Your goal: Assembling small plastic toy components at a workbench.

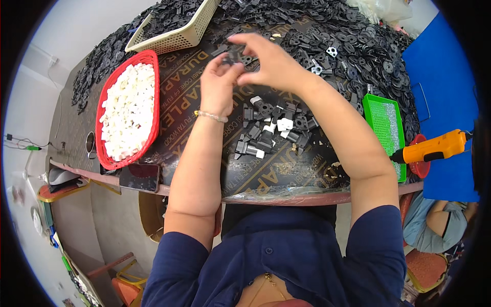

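My left hand point(217, 87) is raised over the table with its fingers pinched on a small black plastic part point(232, 57), blurred by motion. Facing it, my right hand point(276, 62) curves with thumb and fingers spread apart, and nothing shows held in it. Below both hands lies a small heap of black plastic parts point(263, 110), some fitted with white pieces point(285, 124). Just beyond my fingers begins a broad spread of loose black parts point(353, 56), among them flat round discs.
A red basket point(155, 110) of white pieces stands left, with a cream perforated basket point(197, 30) behind it. At right are a green tray point(376, 120) of small silvery pieces and an orange power screwdriver point(434, 146). A phone point(140, 177) lies at the front-left edge. Another person point(434, 225) sits far right.
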`<state>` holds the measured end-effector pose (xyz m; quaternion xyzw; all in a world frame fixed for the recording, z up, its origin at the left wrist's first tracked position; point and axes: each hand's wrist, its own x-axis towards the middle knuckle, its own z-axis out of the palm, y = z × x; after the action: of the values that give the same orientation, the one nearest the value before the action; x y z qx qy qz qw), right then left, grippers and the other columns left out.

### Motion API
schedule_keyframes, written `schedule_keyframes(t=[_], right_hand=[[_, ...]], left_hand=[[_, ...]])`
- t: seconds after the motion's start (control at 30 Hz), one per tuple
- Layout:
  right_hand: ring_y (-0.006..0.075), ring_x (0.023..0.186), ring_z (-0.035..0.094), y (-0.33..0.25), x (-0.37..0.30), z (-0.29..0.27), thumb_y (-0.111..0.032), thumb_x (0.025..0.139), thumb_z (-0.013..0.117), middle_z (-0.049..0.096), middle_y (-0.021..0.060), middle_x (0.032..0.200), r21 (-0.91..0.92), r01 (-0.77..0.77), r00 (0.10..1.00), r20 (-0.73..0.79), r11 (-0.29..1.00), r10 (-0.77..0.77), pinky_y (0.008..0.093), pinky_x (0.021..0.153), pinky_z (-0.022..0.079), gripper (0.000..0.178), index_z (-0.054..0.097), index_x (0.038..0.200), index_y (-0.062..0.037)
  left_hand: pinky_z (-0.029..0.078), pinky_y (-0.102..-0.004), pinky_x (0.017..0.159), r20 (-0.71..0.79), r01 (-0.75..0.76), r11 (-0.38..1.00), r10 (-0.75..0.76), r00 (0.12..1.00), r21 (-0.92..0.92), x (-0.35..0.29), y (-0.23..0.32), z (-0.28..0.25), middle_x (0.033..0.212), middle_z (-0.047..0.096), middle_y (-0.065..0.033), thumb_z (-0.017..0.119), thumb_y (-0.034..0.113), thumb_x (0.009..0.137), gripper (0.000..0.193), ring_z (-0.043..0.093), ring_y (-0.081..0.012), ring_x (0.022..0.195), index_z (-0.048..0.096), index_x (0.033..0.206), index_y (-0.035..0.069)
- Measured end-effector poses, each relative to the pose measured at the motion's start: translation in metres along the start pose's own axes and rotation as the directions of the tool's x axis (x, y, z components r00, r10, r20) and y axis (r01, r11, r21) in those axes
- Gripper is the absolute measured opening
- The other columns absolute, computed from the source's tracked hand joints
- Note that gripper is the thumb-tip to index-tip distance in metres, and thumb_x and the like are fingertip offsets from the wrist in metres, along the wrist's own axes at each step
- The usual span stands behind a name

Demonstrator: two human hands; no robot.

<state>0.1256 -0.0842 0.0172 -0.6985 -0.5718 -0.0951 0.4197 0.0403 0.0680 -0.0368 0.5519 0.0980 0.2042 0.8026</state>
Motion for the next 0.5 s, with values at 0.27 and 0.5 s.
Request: schedule_keyframes(t=[0.27,0.5], right_hand=[[0.0347,0.097,0.067,0.05,-0.028,0.008,-0.012,0.082,0.067,0.071,0.0136,0.097,-0.426,-0.056,0.912,0.345,0.903,0.22,0.0428,0.085,0.054,0.023,0.071,0.105,-0.0087],[0.011,0.089,0.064,-0.025,-0.052,-0.05,-0.002,0.091,0.063,0.067,0.0029,0.099,0.605,-0.426,0.791,-0.113,0.673,0.602,0.0265,0.078,0.053,0.029,0.067,0.12,-0.0011]], left_hand=[[0.058,-0.0418,0.087,-0.009,0.05,0.911,-0.058,0.998,-0.409,0.001,0.011,0.002,0.114,0.063,-0.0187,0.062,0.002,0.096,0.031,0.067,-0.0312,0.1,0.045,0.122,0.003],[0.056,-0.0386,0.091,0.246,0.117,0.972,-0.065,0.967,-0.204,-0.048,0.034,0.047,0.111,0.066,-0.0144,0.06,0.002,0.096,0.038,0.067,-0.0259,0.103,0.05,0.133,0.004]])
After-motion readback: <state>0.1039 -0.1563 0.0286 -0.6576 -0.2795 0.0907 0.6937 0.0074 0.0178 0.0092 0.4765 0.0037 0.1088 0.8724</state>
